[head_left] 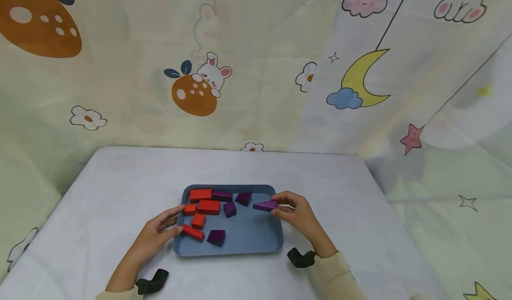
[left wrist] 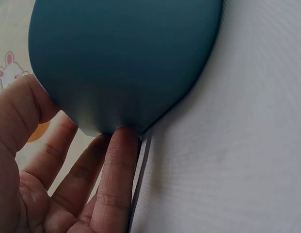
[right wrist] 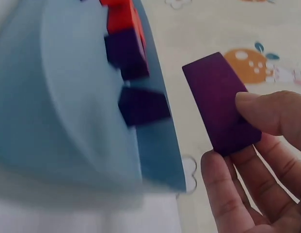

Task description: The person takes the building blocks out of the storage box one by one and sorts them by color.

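Between the thumb and fingers of my right hand (head_left: 298, 215) is a purple wedge-shaped block (head_left: 265, 206), pinched above the right side of the blue tray (head_left: 256, 242). The right wrist view shows the broad flat face of the purple block (right wrist: 220, 104), with the thumb on it and fingertips beneath. My left hand (head_left: 157, 231) holds the left edge of the tray, thumb and fingers spread along the rim. In the left wrist view, fingertips (left wrist: 122, 150) touch the end of the tray (left wrist: 126, 58).
Inside the tray, several red blocks (head_left: 209, 207) lie toward the left, with several purple blocks (head_left: 216, 237) beside them. A white cloth (head_left: 132, 175) covers the table. Behind hangs a patterned curtain (head_left: 256, 91). Black wrist devices (head_left: 153, 282) sit by both wrists.
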Available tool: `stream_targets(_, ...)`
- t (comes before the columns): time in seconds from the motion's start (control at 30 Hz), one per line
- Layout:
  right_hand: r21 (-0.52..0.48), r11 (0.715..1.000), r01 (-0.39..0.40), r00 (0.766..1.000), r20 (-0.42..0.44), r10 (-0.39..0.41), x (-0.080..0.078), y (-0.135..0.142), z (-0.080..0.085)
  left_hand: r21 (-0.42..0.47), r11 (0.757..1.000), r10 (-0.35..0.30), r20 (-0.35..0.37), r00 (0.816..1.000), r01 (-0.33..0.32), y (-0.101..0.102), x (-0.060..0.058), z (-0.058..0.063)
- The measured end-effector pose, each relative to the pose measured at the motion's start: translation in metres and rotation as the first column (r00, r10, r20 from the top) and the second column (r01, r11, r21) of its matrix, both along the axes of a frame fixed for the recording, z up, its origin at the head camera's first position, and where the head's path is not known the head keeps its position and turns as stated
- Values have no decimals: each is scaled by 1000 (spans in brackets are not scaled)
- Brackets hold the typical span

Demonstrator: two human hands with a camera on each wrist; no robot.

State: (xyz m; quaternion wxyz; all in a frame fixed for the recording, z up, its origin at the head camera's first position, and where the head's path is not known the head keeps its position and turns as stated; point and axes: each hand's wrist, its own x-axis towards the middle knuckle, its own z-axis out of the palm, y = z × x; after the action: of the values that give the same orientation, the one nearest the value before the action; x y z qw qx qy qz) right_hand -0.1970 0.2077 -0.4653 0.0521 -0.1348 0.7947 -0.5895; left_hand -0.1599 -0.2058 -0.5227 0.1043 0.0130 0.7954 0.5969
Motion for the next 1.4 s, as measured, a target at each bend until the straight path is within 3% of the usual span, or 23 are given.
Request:
stream_targets(0.4, 73, 991, 110, 994, -2, -110, -26, 50, 3, -15, 1000, -1, 14, 1000, 1, 0, 0, 2)
stream_targets(0.77, 203, 967, 157, 987, -11, -158, -51, 81, -16, -11, 1000, 4, 12, 1000, -3, 1, 0, 3)
stream_targets(0.93, 230, 956, 181, 981, 28, -192, -60, 87, -22, 2, 1000, 12, 12, 1000, -12, 1, 0, 2)
stream_targets(1.2, 258, 946, 195, 973, 66, -219, -63, 88, -29, -1, 1000, 9, 1, 1000, -9, 0, 2, 1)
stream_targets(1.4, 311, 931, 193, 975, 43, -217, -58, 86, -18, 3, 1000, -2, -5, 1000, 2, 0, -1, 2)
